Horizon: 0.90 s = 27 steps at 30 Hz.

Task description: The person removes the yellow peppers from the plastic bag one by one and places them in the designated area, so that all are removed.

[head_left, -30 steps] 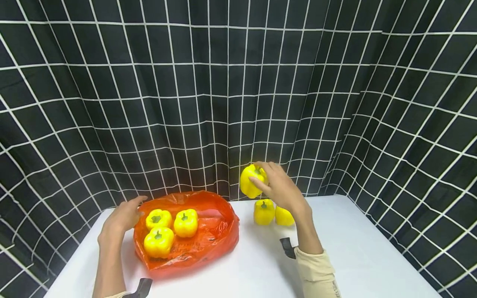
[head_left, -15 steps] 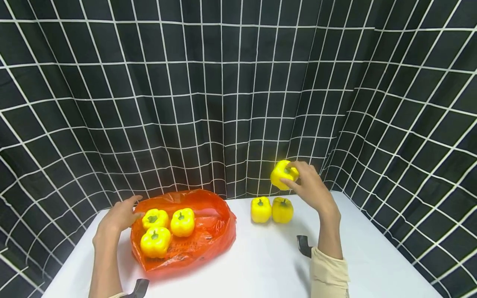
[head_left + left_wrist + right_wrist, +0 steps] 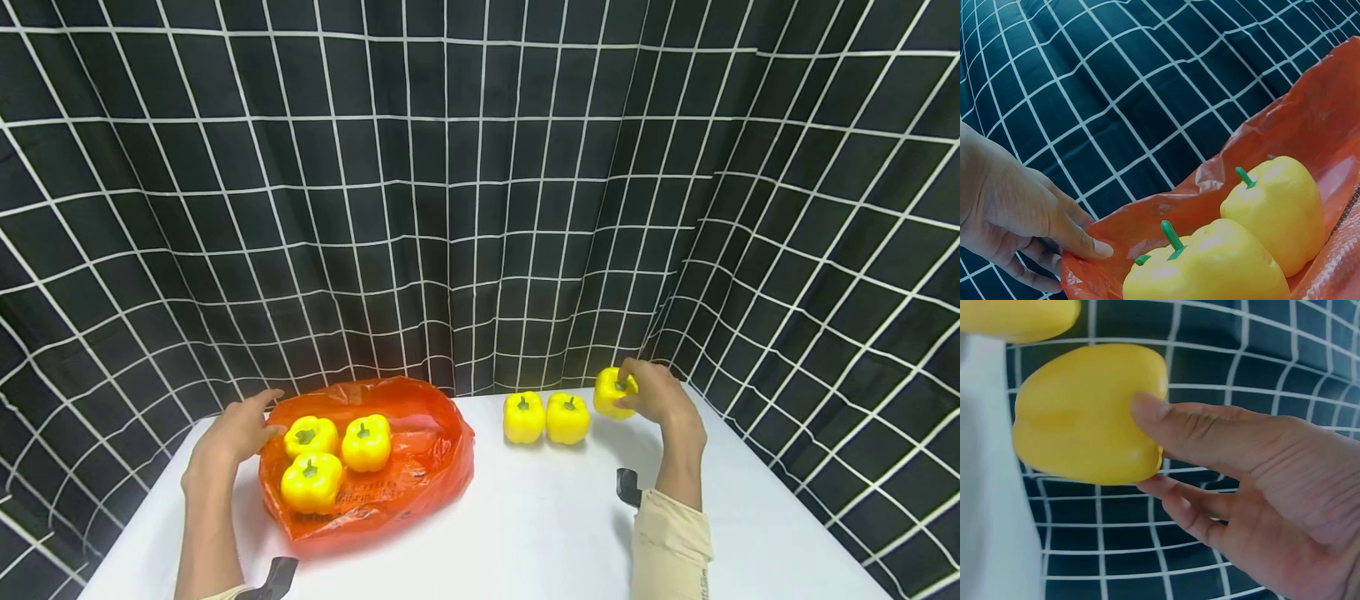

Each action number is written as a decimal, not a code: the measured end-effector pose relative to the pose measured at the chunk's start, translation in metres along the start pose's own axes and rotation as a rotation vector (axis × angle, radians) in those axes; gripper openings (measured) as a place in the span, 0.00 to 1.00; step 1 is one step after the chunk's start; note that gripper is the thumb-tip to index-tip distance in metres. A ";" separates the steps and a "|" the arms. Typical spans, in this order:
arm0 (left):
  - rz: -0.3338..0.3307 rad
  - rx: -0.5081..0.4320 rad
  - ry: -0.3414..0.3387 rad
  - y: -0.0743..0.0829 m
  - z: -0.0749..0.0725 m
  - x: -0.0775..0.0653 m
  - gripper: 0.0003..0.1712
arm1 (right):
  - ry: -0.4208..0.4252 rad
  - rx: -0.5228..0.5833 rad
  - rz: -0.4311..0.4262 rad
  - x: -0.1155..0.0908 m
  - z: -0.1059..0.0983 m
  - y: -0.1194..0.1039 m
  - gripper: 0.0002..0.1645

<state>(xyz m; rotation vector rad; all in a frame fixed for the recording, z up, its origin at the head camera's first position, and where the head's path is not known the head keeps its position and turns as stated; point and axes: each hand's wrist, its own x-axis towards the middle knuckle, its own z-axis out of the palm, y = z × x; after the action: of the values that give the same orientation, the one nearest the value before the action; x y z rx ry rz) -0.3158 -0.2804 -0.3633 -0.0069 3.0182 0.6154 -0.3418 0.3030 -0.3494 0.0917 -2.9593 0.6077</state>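
Observation:
My right hand [image 3: 654, 392] pinches a yellow bell pepper [image 3: 611, 393] near its stem end, thumb on one side and fingers on the other. In the right wrist view this bell pepper [image 3: 1088, 419] lies on its side relative to the camera, close beside the table. Two more yellow bell peppers, a left one [image 3: 523, 418] and a right one [image 3: 567, 418], stand upright in a row to its left. My left hand [image 3: 232, 429] holds the left rim of a red plastic bag [image 3: 420, 454], its thumb inside the edge [image 3: 1088, 250]. Three yellow bell peppers [image 3: 311, 483] with green stems sit in the bag.
The white table [image 3: 517, 517] extends to a dark curtain [image 3: 390, 183] with a white grid, which hangs behind it and along both sides. Black straps [image 3: 628, 487] show at the wrists.
My right hand has carried its pepper to the right, past the two standing ones, and lowered it toward the table's back edge. The left hand stays at the bag's rim.

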 end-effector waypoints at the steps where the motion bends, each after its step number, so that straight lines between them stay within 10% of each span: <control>1: -0.002 0.000 -0.003 0.000 0.000 0.000 0.40 | -0.029 -0.006 0.019 0.001 0.002 0.003 0.28; 11: -0.007 -0.004 0.002 -0.003 0.002 -0.003 0.40 | -0.229 -0.014 0.064 0.010 0.018 0.013 0.28; 27: -0.016 -0.009 0.003 -0.005 0.002 0.000 0.40 | -0.228 -0.010 0.026 0.012 0.022 0.012 0.31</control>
<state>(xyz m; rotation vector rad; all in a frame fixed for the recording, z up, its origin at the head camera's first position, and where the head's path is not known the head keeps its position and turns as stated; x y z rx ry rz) -0.3155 -0.2839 -0.3669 -0.0323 3.0150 0.6281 -0.3574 0.3050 -0.3722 0.1306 -3.1869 0.6240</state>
